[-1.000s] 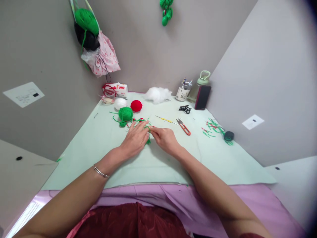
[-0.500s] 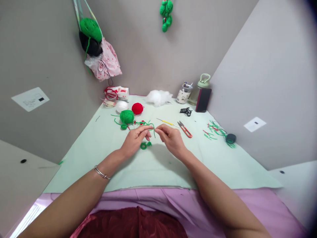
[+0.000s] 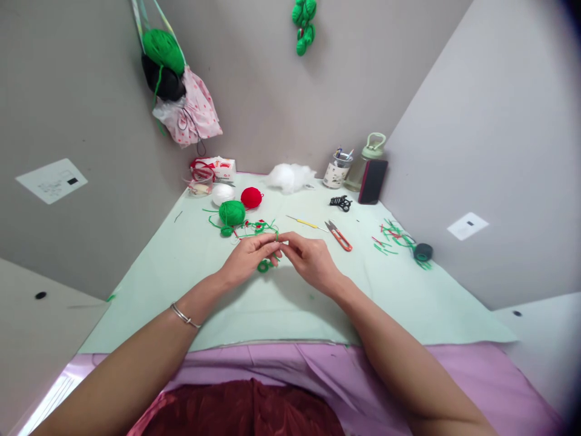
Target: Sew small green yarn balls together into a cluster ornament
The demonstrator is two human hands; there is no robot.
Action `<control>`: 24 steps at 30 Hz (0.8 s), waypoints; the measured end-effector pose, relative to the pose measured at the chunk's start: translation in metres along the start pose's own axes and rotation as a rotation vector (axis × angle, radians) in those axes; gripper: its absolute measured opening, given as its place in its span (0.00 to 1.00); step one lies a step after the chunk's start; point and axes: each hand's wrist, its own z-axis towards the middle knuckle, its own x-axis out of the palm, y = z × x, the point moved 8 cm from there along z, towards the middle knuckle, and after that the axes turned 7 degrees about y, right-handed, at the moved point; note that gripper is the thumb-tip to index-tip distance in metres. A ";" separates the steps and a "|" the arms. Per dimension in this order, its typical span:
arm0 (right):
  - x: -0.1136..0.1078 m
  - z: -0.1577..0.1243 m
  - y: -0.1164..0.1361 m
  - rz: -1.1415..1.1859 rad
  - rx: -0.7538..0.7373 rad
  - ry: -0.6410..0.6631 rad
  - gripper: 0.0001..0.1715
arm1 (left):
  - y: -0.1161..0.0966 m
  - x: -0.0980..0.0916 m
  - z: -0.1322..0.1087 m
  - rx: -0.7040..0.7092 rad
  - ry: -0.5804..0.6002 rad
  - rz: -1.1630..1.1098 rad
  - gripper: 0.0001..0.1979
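Observation:
My left hand (image 3: 249, 257) and my right hand (image 3: 311, 257) meet fingertip to fingertip over the middle of the table. Between them runs a strand of green yarn (image 3: 276, 233), pinched by the fingers of both. Just below the left fingers lies a green ring-shaped piece (image 3: 263, 266), partly covered by the hand. Beyond the hands are a green yarn ball (image 3: 232, 213) and a tangle of green yarn with small red bits (image 3: 258, 226). A yellow-handled crochet hook (image 3: 307, 223) and orange thread snips (image 3: 338, 235) rest past the right hand.
A red yarn ball (image 3: 251, 197), a white ball (image 3: 223, 194) and white stuffing (image 3: 290, 178) sit toward the back. At the right back stand a pen cup (image 3: 337, 174), a bottle (image 3: 358, 169) and a phone (image 3: 373, 181). Yarn scraps (image 3: 394, 236) and black tape (image 3: 423, 252) lie right.
My right hand has moved left, closing the small gap to my left hand. The loose green yarn end that hung between the hands is now drawn in at the fingertips.

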 end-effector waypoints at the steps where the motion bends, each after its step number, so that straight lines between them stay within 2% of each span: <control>1: -0.001 0.000 0.000 0.014 -0.008 -0.009 0.15 | -0.001 -0.002 0.000 0.004 -0.016 -0.019 0.15; 6: -0.010 -0.001 -0.002 0.119 -0.028 -0.083 0.17 | -0.004 -0.008 -0.003 0.039 -0.079 0.053 0.19; 9: -0.013 -0.002 -0.003 0.187 -0.011 -0.105 0.18 | -0.006 -0.009 -0.006 0.069 -0.119 0.274 0.25; 13: -0.008 -0.001 0.000 0.249 -0.017 -0.057 0.15 | -0.013 -0.003 -0.009 0.184 -0.126 0.518 0.25; 17: -0.003 0.000 -0.002 0.254 0.017 -0.033 0.12 | -0.017 0.001 -0.009 0.249 -0.123 0.595 0.25; 24: -0.001 0.000 -0.004 0.283 0.029 -0.026 0.13 | -0.016 0.002 -0.010 0.280 -0.128 0.632 0.25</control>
